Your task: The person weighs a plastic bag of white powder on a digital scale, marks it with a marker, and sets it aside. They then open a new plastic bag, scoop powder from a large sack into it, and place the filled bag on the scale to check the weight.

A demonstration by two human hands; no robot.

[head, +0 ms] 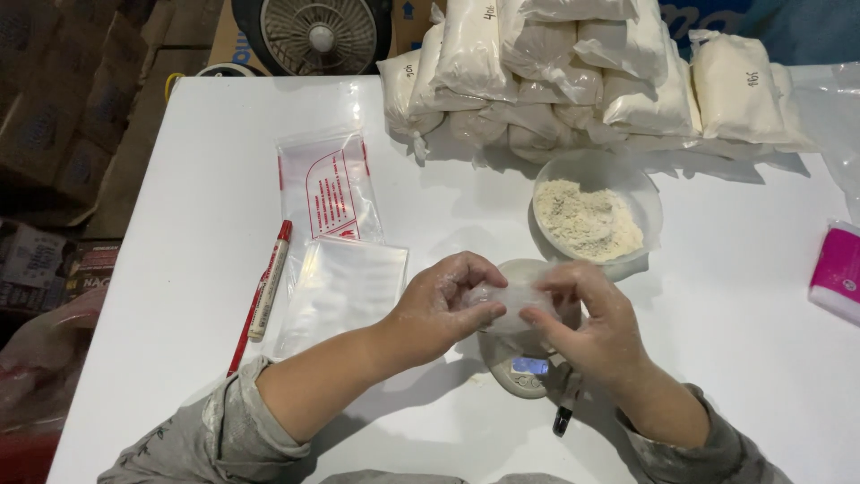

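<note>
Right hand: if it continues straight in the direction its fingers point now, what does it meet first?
The right hand points left toward the small clear bag it already pinches, and just beyond that is the left hand. Depth between the fingertips is hard to judge.

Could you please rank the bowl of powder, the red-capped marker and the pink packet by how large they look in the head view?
1. Clear round plastic bowl of beige powder, clearly largest.
2. Red-capped white marker pen, long but thin.
3. Pink and white packet, smallest as seen; the frame edge cuts it off, so its full size is unsure.
</note>
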